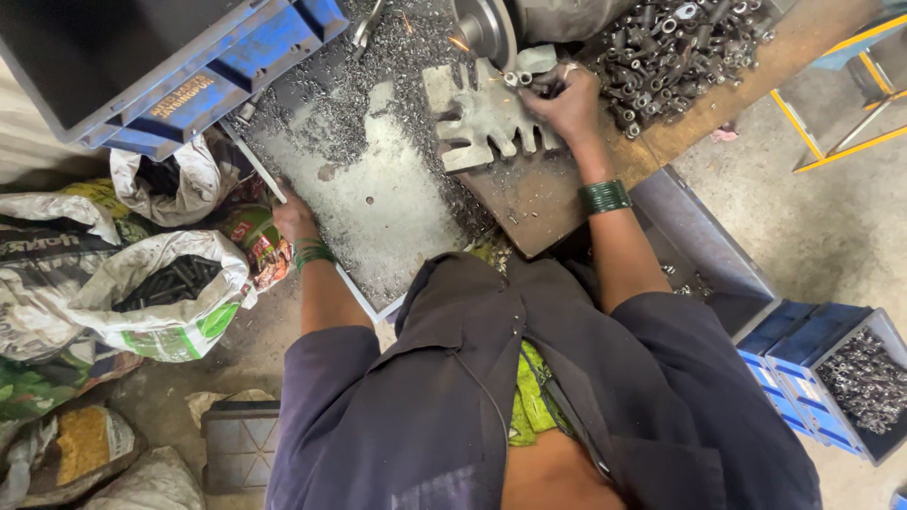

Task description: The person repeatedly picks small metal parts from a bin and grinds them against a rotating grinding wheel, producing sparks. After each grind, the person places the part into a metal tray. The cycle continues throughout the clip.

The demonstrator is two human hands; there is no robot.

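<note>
Two hands: both belong to the person seen from above, a green bangle on each wrist.
Landmark: the grinding wheel at the top middle of the view, with a few sparks just left of it.
Right hand: just below and right of the wheel, fingers curled tight round a small metal tube whose end points toward the wheel's edge.
Metal tube: pinched in the right fingertips, just under the wheel, above the toothed rest.
Toothed rest: a grey comb-shaped metal block directly below the wheel; the right hand lies over its right side.
Left hand: well down and left of the wheel, at the left edge of the metal sheet; fingers bent, but whether they grip the edge or merely rest there I cannot tell.
Metal sheet: a flat grey plate below and left of the wheel, strewn with filings.
Pile of metal parts: heaped on the bench just right of the wheel, near the right hand.
Blue crate: far left of the wheel, tipped, dark inside.
Sacks: white woven bags well below and left of the wheel, on the floor.
Blue bins: far down and right of the wheel, one holding small metal pieces.
</note>
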